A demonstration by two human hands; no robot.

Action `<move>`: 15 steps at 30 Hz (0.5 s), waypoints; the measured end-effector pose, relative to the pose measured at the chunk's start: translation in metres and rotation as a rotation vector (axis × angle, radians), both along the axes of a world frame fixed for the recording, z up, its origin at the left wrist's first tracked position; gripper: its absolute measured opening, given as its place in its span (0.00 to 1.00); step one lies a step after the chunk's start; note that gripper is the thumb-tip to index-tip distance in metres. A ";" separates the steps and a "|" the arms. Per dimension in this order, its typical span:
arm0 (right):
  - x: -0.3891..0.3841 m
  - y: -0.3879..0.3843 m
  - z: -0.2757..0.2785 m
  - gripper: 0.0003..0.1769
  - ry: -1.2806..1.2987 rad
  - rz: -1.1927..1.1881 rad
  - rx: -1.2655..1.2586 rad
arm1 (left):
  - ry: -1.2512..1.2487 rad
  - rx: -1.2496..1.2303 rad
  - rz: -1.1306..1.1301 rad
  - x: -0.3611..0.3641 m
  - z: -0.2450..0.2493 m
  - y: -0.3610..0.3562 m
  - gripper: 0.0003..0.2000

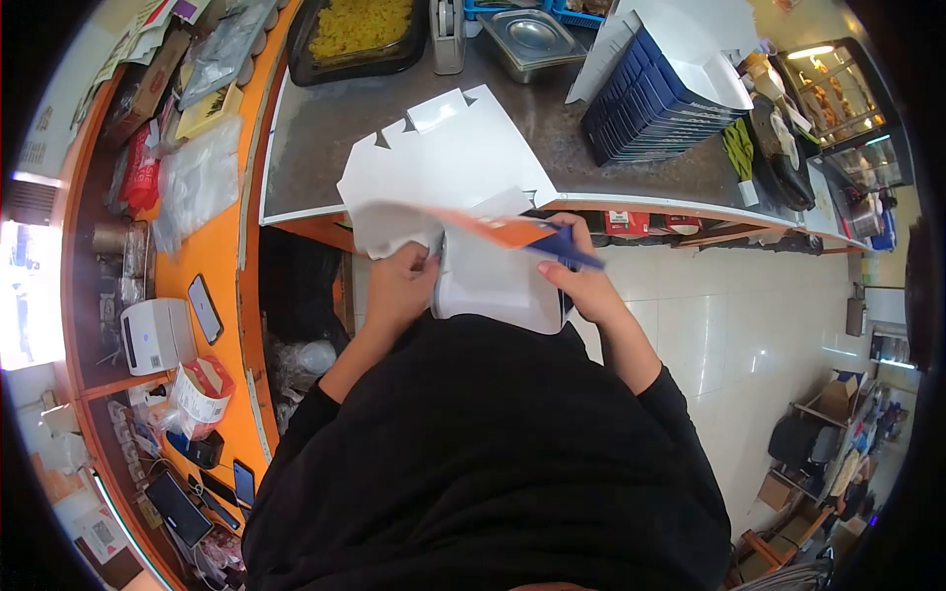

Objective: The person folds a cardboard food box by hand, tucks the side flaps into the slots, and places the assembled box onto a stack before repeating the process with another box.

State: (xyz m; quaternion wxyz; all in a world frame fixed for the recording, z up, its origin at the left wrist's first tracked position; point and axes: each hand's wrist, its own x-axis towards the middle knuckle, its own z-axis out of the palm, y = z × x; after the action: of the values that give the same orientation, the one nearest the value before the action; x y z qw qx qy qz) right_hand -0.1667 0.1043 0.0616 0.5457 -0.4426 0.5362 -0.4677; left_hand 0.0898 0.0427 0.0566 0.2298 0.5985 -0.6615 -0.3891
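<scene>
Against my body I have a partly folded cardboard food box [493, 286], white inside with a blue and orange outside. My right hand [589, 281] grips its right side, with the thumb on top and the other fingers partly hidden behind the wall. At the left edge, my left hand [402, 284] pinches the box's white side flap, its fingers curled. A blue-and-orange panel [512, 232] tilts up between the hands, blurred by motion. Just beyond, a flat white cardboard blank [453, 158] with cut notches lies on the counter, overhanging its front edge.
A tall stack of folded blue boxes [641, 108] stands at the counter's back right. Behind are a steel pan [532, 44] and a black tray [355, 71] of yellow food. An orange side counter [212, 286] on the left carries phones and a white printer [158, 337].
</scene>
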 end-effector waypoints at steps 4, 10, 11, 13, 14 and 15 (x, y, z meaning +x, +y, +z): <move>0.005 -0.008 -0.005 0.34 0.113 -0.032 -0.076 | 0.153 0.017 -0.058 0.022 -0.059 -0.010 0.15; -0.017 -0.028 0.031 0.44 -0.326 -0.077 0.145 | 0.618 -0.106 -0.440 0.026 -0.005 -0.024 0.58; -0.016 -0.029 0.039 0.48 -0.321 -0.070 0.188 | 0.597 -0.129 -0.524 0.021 -0.002 -0.023 0.65; -0.015 -0.032 0.037 0.59 -0.412 -0.082 0.220 | 0.636 -0.150 -0.559 0.007 0.007 -0.022 0.72; -0.015 -0.035 0.038 0.65 -0.457 -0.090 0.234 | 0.698 -0.146 -0.512 -0.003 0.013 -0.023 0.73; -0.016 -0.034 0.040 0.68 -0.426 -0.088 0.052 | 0.762 -0.141 -0.466 -0.010 0.019 -0.024 0.74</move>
State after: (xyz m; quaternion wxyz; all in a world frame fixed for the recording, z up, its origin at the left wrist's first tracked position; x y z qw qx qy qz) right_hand -0.1827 0.0704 0.1013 0.6370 -0.2958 0.4396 -0.5599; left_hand 0.0802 0.0184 0.0752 0.4034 0.2308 -0.6717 -0.5770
